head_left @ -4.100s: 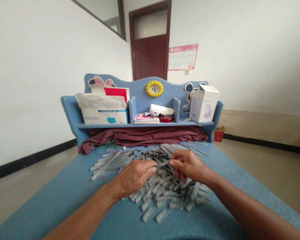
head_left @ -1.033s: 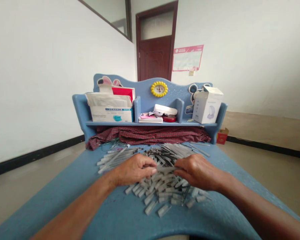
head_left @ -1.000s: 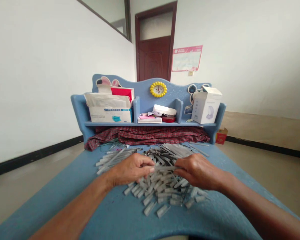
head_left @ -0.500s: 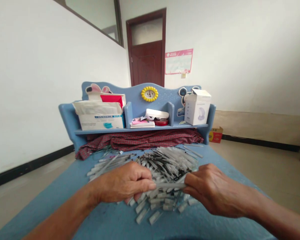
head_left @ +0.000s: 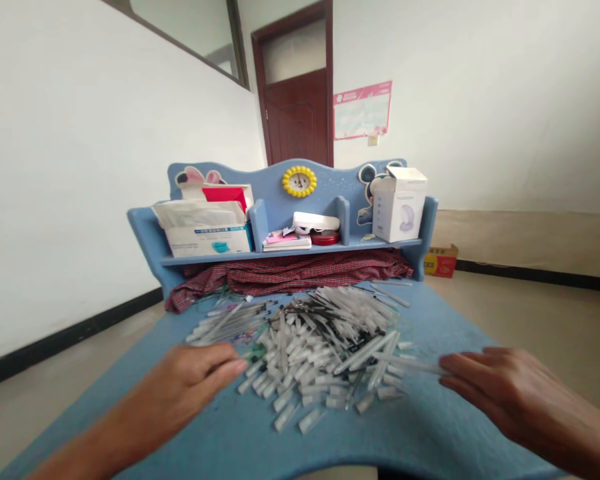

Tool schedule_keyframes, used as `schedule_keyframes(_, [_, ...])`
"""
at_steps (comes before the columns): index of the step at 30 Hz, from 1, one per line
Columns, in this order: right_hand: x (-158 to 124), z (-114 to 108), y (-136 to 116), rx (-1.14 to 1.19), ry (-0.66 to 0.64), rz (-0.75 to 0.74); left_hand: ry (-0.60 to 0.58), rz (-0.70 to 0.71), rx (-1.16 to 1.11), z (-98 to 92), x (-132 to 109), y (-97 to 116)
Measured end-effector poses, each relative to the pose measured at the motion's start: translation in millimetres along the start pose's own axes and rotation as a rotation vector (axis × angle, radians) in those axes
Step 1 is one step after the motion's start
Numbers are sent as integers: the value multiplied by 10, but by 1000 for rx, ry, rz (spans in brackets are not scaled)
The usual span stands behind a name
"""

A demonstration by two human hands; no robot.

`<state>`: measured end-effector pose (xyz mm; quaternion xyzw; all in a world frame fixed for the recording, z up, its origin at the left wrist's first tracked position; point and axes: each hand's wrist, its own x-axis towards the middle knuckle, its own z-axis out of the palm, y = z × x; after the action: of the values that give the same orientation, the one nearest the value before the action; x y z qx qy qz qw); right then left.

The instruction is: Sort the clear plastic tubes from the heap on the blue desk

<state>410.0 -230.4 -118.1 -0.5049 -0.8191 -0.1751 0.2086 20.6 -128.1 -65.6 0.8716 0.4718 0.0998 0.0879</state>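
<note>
Blue surface point(head_left: 260, 447), shelf point(head_left: 290, 251) and checked cloth point(head_left: 290, 273) behind. A pile of clear plastic tubes point(head_left: 320, 347) (some dark-cored) lies mid-surface between left hand point(head_left: 190, 383) and right hand point(head_left: 500, 393), both flat with fingers spread, fingertips at its edges.

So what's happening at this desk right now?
A person works at a blue desk covered by a pile of clear plastic tubes and caps. The left hand lies open at the pile's left edge. The right hand is out to the right, one tube at its fingertips; a grip can't be confirmed.
</note>
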Motion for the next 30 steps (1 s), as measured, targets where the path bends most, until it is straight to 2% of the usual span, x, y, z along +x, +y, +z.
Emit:
schedule_keyframes(3, [424, 116, -64, 1, -152, 55, 47, 73, 157, 184, 321, 176])
schedule_keyframes(7, [996, 261, -145, -134, -176, 209, 125, 7, 323, 422, 750, 329])
schedule_keyframes(9, [1212, 351, -190, -218, -188, 264, 141, -40, 376, 492, 883, 366])
schedule_keyframes(12, [1395, 468, -264, -251, -197, 267, 151, -74, 395, 523, 934, 406])
schedule_keyframes(16, [1346, 527, -299, -249, -162, 232, 137, -60, 369, 403, 827, 312])
schedule_keyframes(18, [1240, 534, -278, -237, -145, 257, 124, -98, 347, 296, 776, 149])
schedule_keyframes(22, [1017, 547, -253, -139, -122, 278, 126, -265, 367, 131, 727, -302])
schedule_keyframes(26, [861, 582, -347, -11, -122, 224, 85, -393, 401, 164, 703, -580])
schedule_keyframes(30, [757, 652, -468, 108, -128, 138, 45, -409, 411, 300, 684, -596])
